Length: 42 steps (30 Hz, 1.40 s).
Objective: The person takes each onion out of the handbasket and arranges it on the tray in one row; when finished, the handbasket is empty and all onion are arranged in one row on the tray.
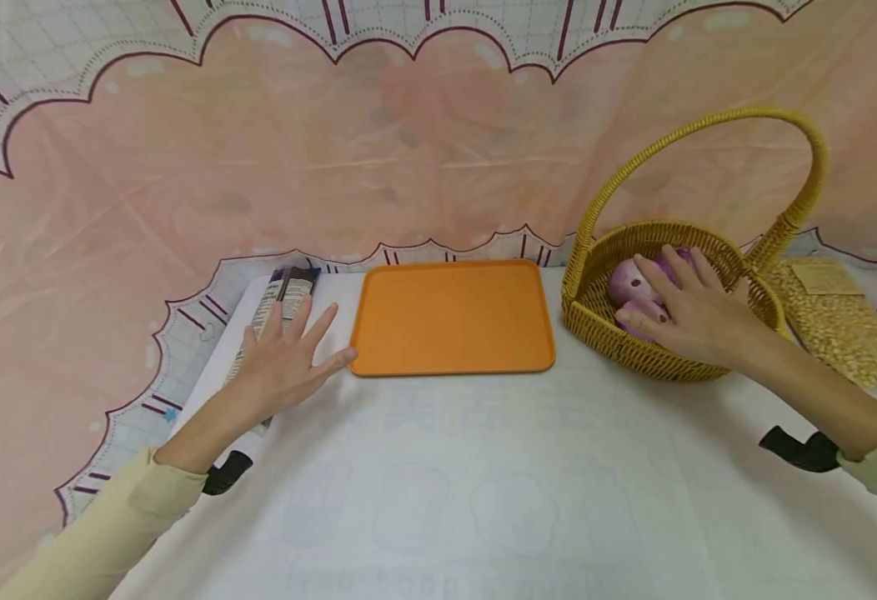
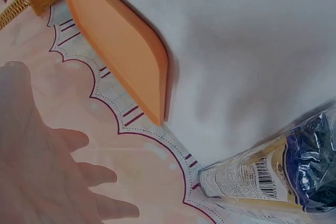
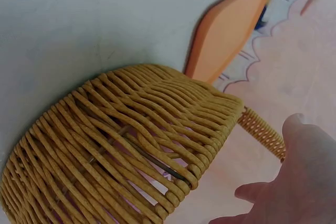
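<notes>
My left hand [image 1: 277,367], fingers spread and holding nothing, hovers above a printed plastic package [image 1: 288,292] at the table's left side. In the left wrist view that package [image 2: 262,182] shows a barcode and dark blue contents. My right hand [image 1: 697,312], also with spread fingers, is over a yellow wicker basket [image 1: 656,358] with a tall arched handle. Inside the basket, partly hidden by the fingers, lie several round purple things [image 1: 628,285] with dark spots. Between the hands lies a flat orange tray [image 1: 453,317] with nothing on it.
A clear bag of yellow kernels [image 1: 851,325] lies right of the basket, with a label on it. Behind the table hangs a pink patterned cloth [image 1: 408,167]. The white table cover [image 1: 446,467] bears faint prints. Black straps [image 1: 799,450] are at both wrists.
</notes>
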Motion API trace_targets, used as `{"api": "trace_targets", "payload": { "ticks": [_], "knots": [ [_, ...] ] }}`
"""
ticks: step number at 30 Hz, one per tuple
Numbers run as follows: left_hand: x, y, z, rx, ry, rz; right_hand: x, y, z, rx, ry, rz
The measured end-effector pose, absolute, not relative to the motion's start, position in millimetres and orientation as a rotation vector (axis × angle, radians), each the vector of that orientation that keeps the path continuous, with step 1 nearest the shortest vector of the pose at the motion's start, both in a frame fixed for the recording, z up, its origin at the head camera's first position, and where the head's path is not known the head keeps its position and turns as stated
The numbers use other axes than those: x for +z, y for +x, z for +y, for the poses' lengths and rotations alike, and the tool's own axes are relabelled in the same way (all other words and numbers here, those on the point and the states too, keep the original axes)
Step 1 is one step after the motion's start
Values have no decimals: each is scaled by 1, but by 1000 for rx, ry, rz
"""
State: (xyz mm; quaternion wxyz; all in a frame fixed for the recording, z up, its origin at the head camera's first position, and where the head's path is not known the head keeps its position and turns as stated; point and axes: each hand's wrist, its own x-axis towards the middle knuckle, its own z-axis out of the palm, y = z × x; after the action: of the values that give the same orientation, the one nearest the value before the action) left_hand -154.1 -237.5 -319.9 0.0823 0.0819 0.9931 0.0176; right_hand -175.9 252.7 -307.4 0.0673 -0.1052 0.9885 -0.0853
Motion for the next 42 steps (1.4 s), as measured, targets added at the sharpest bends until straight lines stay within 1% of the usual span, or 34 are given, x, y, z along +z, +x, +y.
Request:
{"api": "trace_targets", "payload": {
  "ticks": [37, 42],
  "knots": [
    [-321, -161, -234, 247, 268, 2941, -301, -179, 252, -218, -334, 2959],
    [-326, -166, -237, 585, 388, 2897, -301, -180, 254, -279, -417, 2961]
  ]
}}
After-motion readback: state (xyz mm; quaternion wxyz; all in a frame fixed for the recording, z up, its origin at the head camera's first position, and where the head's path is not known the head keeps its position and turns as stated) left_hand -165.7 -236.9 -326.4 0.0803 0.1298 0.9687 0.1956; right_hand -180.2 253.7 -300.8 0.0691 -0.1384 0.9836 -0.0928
